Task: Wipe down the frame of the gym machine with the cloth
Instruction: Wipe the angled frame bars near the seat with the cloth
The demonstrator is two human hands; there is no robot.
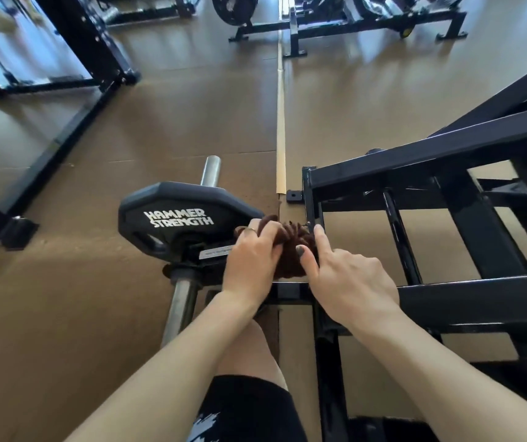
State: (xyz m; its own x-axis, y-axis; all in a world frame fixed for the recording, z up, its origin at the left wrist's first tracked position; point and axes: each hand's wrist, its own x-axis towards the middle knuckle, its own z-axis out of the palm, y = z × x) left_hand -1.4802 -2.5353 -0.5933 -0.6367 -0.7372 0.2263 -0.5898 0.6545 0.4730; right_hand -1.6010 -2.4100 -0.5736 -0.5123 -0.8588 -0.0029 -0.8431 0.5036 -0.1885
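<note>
Your bare knee (249, 352) sits lowest in view, just beneath the short black crossbar (291, 290) that both wrists pass over. Take that crossbar as your landmark. Just beyond it, the dark brown cloth (294, 250) is bunched between your hands, close against the upright post (310, 199) of the frame (447, 148), with the Hammer Strength weight plate (176, 218) to the left of it.

Your left hand (252, 253) has its fingers curled over the left side of the cloth, gripping it. Your right hand (348, 279) pinches the cloth's right side with the thumb, while the index finger stretches straight toward the post; its other fingers are tucked under, and how they lie cannot be told.

The cloth looks wadded, so you would likely do better to spread it into a flatter pad before pressing it to the post. Wrap it around the tube's corners and draw it along in long, overlapping strokes. Bolts near the post's base may snag the loops, so ease around them.
</note>
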